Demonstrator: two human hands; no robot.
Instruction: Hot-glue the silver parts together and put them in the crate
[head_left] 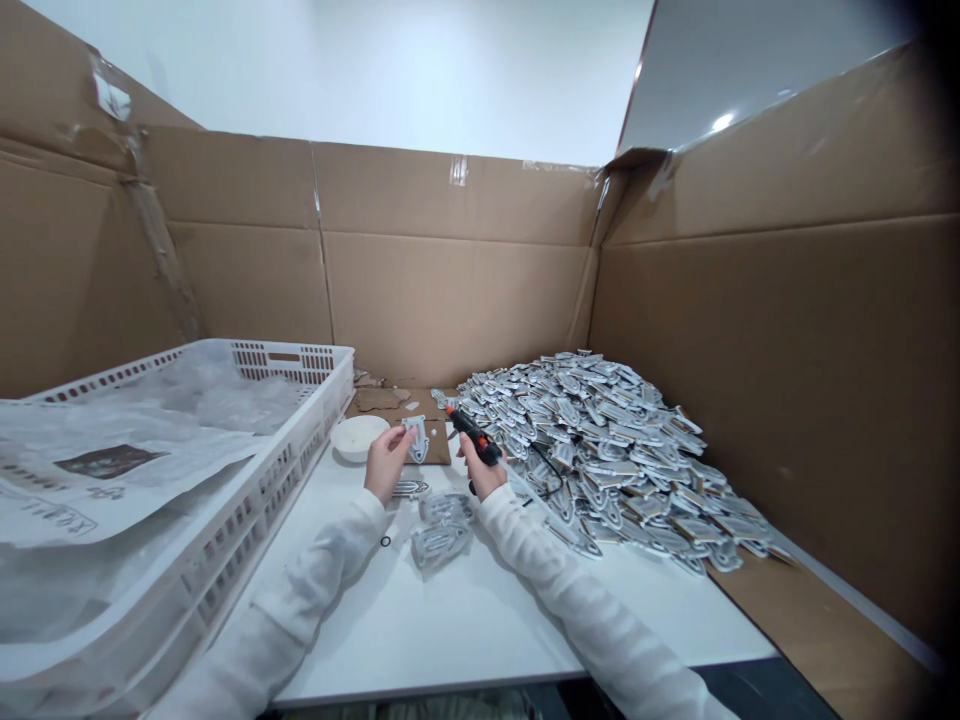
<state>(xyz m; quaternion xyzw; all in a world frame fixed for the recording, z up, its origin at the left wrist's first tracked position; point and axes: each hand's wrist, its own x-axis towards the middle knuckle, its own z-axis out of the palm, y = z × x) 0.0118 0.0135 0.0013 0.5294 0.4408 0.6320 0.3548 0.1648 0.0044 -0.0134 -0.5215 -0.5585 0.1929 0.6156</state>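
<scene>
My left hand (388, 462) pinches a small flat grey-and-white piece with a pointed end (419, 440), held upright over a piece of brown cardboard (437, 445). In my right hand (482, 467) is a black glue gun (474, 435) with an orange tip, which points up and to the left, apart from the piece. A translucent glue stick (521, 484) sticks out behind the gun. Below my hands lie clear plastic bags (442, 540) with similar pieces inside. One loose piece (409, 489) rests near my left wrist, and a small black ring (385, 541) lies close by.
A large heap of similar flat pieces (592, 440) covers the table's right side. On the left stands a white plastic crate (315, 400) with plastic bags in it. A white bowl (358, 437) sits beside my left hand. Cardboard walls (457, 285) enclose the white table (435, 640).
</scene>
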